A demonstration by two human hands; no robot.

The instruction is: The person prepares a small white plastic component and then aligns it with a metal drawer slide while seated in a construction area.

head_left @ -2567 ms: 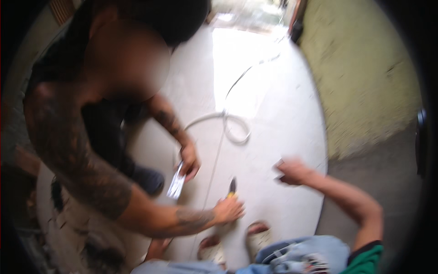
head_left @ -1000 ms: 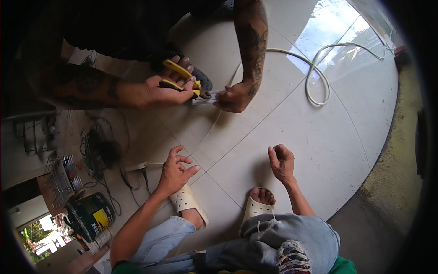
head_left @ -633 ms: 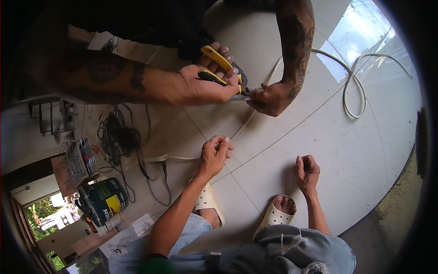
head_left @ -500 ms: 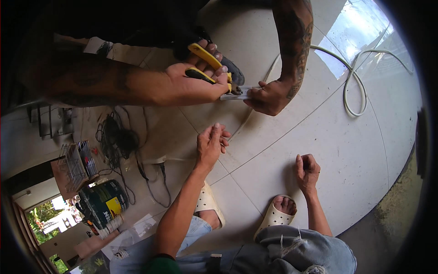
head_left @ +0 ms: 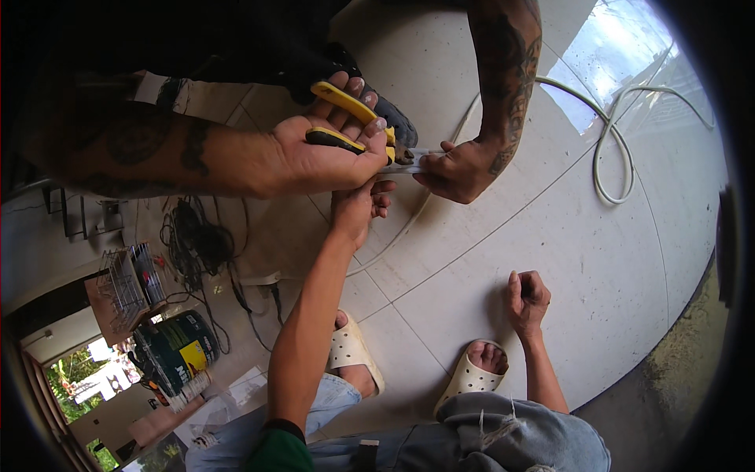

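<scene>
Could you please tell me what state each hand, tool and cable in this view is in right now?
Left hand: reaching up under the co-worker's hand.
Right hand: loosely curled, resting on the tile floor.
Yellow-handled pliers: gripped by the co-worker's hand, closed on the white cable.
White cable: looped on the floor.

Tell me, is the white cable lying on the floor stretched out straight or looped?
Looped. The white cable curls into a loop on the pale tiled floor, then runs on toward the other person's hand.

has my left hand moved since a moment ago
Yes. Your left hand has reached forward, away from your left sandal, up to the cable beneath the co-worker's pliers.
</scene>
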